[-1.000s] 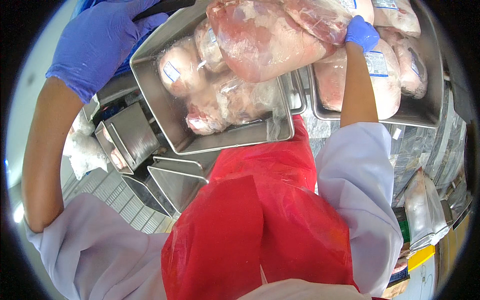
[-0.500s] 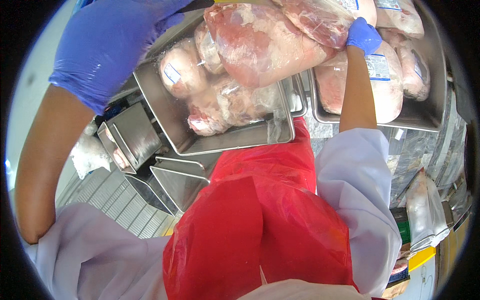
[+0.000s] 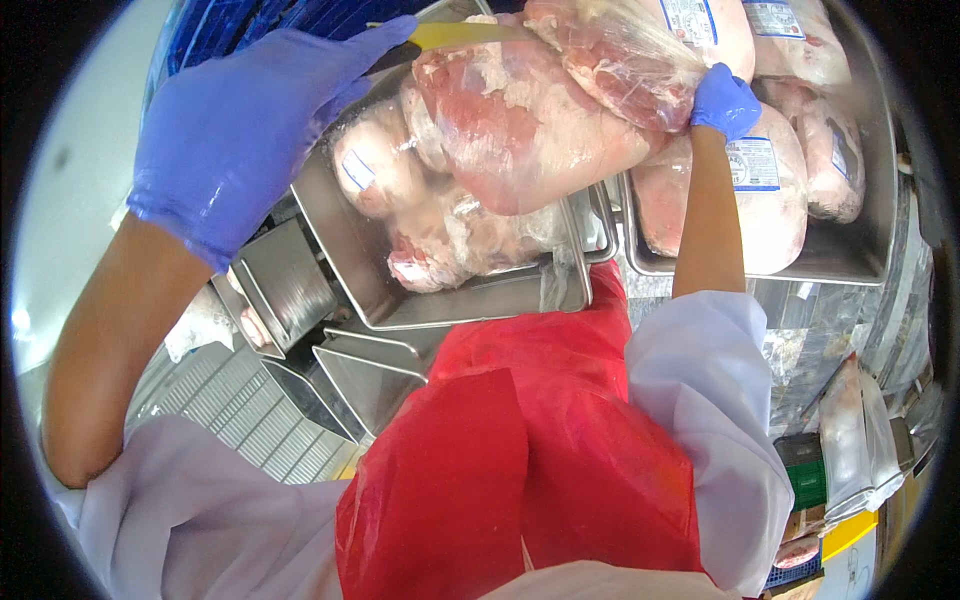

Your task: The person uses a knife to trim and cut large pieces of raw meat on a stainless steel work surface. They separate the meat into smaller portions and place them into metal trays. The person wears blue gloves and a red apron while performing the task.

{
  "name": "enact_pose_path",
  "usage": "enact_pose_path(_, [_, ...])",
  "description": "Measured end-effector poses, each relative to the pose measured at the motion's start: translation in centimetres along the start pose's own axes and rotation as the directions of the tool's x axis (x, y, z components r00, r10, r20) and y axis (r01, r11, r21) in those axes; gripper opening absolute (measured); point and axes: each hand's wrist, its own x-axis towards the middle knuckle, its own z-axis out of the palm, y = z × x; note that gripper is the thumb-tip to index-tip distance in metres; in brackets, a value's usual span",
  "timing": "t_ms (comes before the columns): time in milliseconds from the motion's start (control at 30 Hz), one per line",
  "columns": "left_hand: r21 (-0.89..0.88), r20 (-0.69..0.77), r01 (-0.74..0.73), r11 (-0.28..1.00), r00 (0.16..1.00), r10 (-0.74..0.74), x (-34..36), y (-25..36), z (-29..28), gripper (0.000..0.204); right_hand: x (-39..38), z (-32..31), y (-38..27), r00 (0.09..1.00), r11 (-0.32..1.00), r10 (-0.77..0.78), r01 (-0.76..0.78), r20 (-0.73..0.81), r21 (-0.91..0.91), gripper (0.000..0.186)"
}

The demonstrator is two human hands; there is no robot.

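My right hand (image 3: 727, 103), in a blue glove, grips the gathered clear plastic around a raw piece of meat (image 3: 630, 60). My left hand (image 3: 235, 130), also blue-gloved, is closed on what looks like a knife (image 3: 465, 36), dark by the fingers and yellowish along its length. Its far end reaches the upper edge of the meat. Below lies a large pale-pink piece of meat (image 3: 525, 120), over the steel tray (image 3: 400, 312) in front of me. Several plastic-wrapped pieces (image 3: 378, 168) rest in that tray, one with a label.
A second steel tray (image 3: 868, 262) at right holds several labelled, wrapped meat pieces (image 3: 765, 200). Lower left are a steel container (image 3: 290, 280) and metal frames (image 3: 375, 375) above a slatted surface (image 3: 285, 425). Blue crates (image 3: 270, 20) stand at the far left; a clear bag (image 3: 850, 430) hangs at right.
The view has shifted, so the trays and meat sit lower in the picture. My left hand appears slightly further right, with more of the yellowish length showing. My right hand keeps its grip.
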Motion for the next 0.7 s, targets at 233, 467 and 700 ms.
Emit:
enact_pose_path(233, [-0.068,-0.041,0.043,0.997,0.998,-0.046,-2.4,0.8,0.9,0.059,-1.4,0.0,-1.3,0.998,0.998,0.036,-0.038,0.049,0.051,0.039])
enact_pose_path(467, [-0.386,0.051,0.422,0.820,0.897,-0.438,-3.8,4.5,2.9,0.039,-1.7,0.0,-1.7,0.999,0.999,0.002,-0.005,0.052,0.047,0.040])
enact_pose_path(700, [-0.621,0.040,0.456,0.637,0.830,-0.556,-5.8,8.7,9.2,0.046,-1.6,0.4,-0.9,1.000,1.000,-0.007,0.006,0.026,0.020,0.040])
